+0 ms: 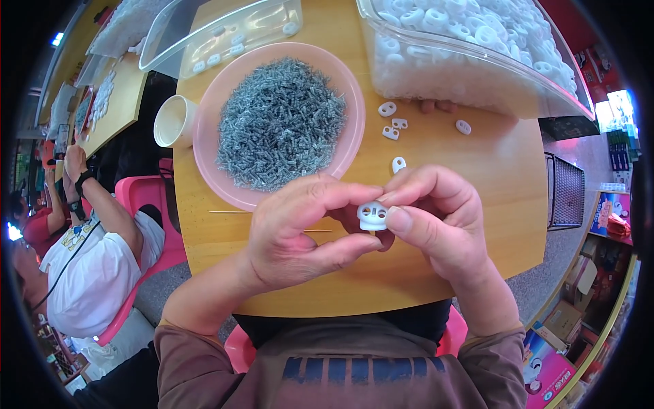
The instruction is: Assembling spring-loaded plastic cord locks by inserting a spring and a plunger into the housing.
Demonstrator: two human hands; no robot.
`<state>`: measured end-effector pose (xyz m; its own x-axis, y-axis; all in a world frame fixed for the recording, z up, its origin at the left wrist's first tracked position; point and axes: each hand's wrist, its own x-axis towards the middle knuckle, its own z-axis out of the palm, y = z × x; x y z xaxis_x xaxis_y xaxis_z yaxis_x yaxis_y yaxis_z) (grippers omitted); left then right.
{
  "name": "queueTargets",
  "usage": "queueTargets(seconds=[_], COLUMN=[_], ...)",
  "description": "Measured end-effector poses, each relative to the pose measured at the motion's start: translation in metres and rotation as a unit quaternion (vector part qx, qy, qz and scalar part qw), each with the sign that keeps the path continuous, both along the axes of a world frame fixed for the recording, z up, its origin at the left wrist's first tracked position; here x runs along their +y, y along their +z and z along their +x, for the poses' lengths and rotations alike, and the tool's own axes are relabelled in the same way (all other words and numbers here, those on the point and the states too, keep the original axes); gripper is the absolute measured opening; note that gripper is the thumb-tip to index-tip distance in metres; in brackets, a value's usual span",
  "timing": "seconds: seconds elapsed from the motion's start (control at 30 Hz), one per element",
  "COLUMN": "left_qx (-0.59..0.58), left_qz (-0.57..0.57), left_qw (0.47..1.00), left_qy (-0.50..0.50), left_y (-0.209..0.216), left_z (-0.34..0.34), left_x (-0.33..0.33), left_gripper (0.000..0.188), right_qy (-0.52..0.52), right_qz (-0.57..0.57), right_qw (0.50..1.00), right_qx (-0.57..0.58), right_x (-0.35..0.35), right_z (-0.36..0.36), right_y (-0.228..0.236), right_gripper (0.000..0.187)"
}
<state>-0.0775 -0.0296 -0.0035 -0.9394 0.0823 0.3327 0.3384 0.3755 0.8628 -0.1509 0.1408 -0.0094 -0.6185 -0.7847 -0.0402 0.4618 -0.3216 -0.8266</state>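
A small white plastic cord lock (372, 217) with two round holes sits between my hands above the near part of the table. The thumb and fingers of my right hand (439, 215) pinch its right side. My left hand (293, 228) curls around its left side, index finger above and thumb below; the other fingertips are partly hidden behind it. A short yellowish tip shows just under the cord lock, too small to name. Beyond my left hand stands a pink bowl (204, 153) heaped with small metal springs (283, 123).
A clear bin (463, 82) of white plastic pieces stands at the far right. Several loose white pieces (387, 109) lie before it. A cream cup (174, 123) and another clear bin (225, 31) are at the left. Thin sticks (231, 212) lie near my left hand. Another person (102, 266) sits at left.
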Motion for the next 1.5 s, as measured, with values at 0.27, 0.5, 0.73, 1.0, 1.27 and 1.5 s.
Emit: queueTargets(seconds=[0.27,0.5,0.73,1.0,1.27,1.5], left_qx=[-0.011,-0.006,-0.009,-0.011,0.007,0.022], left_qz=[0.000,0.007,-0.014,-0.034,-0.045,-0.029], left_qw=[1.000,1.000,1.000,0.999,0.999,0.999], left_qy=[-0.004,-0.013,0.000,0.027,0.019,0.005], left_y=[0.0022,-0.0020,-0.0018,-0.0015,0.0002,0.0013], left_z=[0.0000,-0.0001,0.0031,0.0052,0.0041,0.0028], left_x=[-0.0007,-0.0017,-0.0014,0.0008,0.0005,0.0005], left_gripper=[0.039,0.036,0.036,0.034,0.035,0.038], right_qy=[0.005,0.011,0.014,0.002,-0.007,0.005], right_qz=[-0.002,0.009,0.010,0.016,0.007,-0.025], right_qw=[1.000,0.999,0.999,1.000,0.999,0.998], right_qx=[-0.029,-0.043,-0.048,0.014,0.038,0.053], right_x=[0.0002,0.0005,-0.0001,0.0004,0.0005,0.0005], right_z=[-0.0014,-0.0015,-0.0012,0.0011,0.0021,0.0013], right_y=[-0.0002,0.0012,0.0006,-0.0030,-0.0021,-0.0025], right_gripper=[0.008,0.008,0.009,0.009,0.010,0.013])
